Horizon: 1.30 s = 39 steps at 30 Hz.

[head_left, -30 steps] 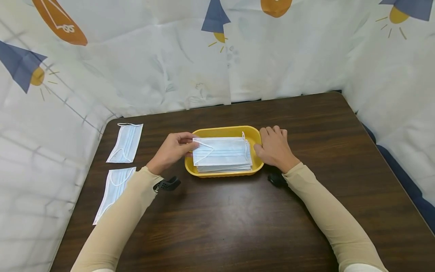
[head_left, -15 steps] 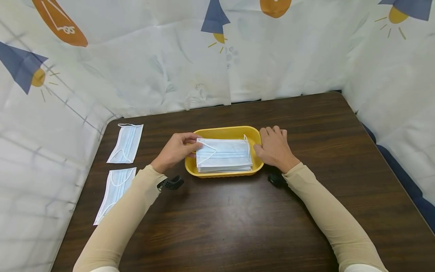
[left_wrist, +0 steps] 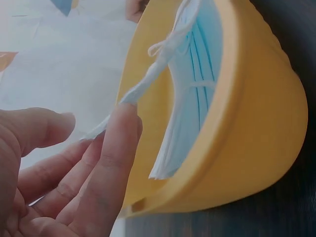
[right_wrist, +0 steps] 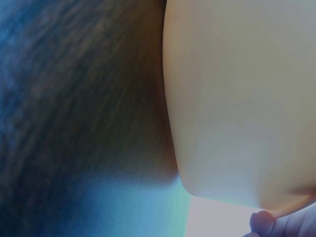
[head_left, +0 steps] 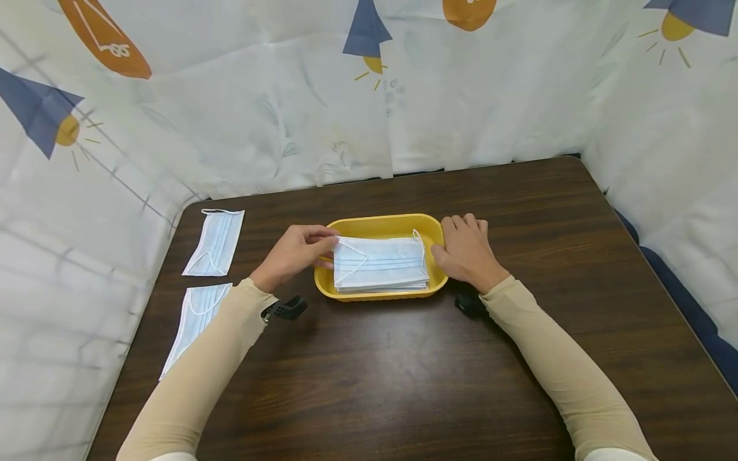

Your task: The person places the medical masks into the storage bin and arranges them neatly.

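Observation:
A yellow tray (head_left: 325, 286) holds a stack of pale blue pleated face masks (head_left: 380, 262) with white ear loops. At its left end is my left hand (head_left: 296, 253). In the left wrist view its thumb (left_wrist: 52, 127) stands apart from the fingers, and the index fingertip touches the white edge of a lifted mask (left_wrist: 148, 79). My right hand (head_left: 464, 250) grips the tray's right rim, with fingers curled over it and the thumb on the inner side. The right wrist view is mostly a close, blurred pale surface.
Two single masks lie at the table's left side, a far one (head_left: 214, 243) and a near one (head_left: 198, 314) partly covered by my left sleeve. The brown wooden table (head_left: 392, 378) ends at a printed white curtain (head_left: 242, 147) behind and beside it.
The top mask has shifted slightly right and toward me, into line with the stack. My left hand has drawn back slightly left from it. My right hand stays put.

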Available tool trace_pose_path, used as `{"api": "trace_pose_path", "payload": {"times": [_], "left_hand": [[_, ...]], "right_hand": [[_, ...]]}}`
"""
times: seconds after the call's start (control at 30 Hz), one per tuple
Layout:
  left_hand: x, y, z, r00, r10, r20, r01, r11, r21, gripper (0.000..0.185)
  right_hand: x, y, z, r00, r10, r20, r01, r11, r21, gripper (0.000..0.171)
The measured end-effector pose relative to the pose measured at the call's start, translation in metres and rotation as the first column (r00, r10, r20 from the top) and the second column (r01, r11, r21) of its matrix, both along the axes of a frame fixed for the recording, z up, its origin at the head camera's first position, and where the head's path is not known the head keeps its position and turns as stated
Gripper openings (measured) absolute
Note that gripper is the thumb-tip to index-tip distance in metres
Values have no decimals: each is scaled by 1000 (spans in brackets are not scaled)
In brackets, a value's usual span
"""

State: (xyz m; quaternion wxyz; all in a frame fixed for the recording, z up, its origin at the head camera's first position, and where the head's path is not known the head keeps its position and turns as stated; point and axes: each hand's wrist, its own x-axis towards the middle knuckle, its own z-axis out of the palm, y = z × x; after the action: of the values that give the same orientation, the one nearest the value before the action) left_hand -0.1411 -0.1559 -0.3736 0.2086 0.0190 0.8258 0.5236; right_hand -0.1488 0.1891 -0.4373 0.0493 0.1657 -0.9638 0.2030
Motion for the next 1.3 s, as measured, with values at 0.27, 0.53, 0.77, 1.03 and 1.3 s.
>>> {"api": "trace_pose_path", "payload": {"times": [0.27,0.53,0.77,1.03,1.3], "left_hand": [[4,-15,10,999,22,-38,-21,999,38,44],[8,-30,14,997,56,-55,-55,998,7,41],[13,-45,17,986,105,-130,-108,994,-11,37],[19,-67,19,976,115,-184,-122,992,-29,39],[26,-91,23,974,106,-201,-133,983,-129,41]], "right_hand": [[1,-1,1,1000,-2,7,2,1000,5,25],[1,-1,1,1000,-1,10,1,1000,8,26],[2,-1,1,1000,-5,2,5,1000,14,26],[2,-1,2,1000,-10,15,9,1000,14,26],[3,-3,3,999,-13,31,13,1000,12,28]]}}
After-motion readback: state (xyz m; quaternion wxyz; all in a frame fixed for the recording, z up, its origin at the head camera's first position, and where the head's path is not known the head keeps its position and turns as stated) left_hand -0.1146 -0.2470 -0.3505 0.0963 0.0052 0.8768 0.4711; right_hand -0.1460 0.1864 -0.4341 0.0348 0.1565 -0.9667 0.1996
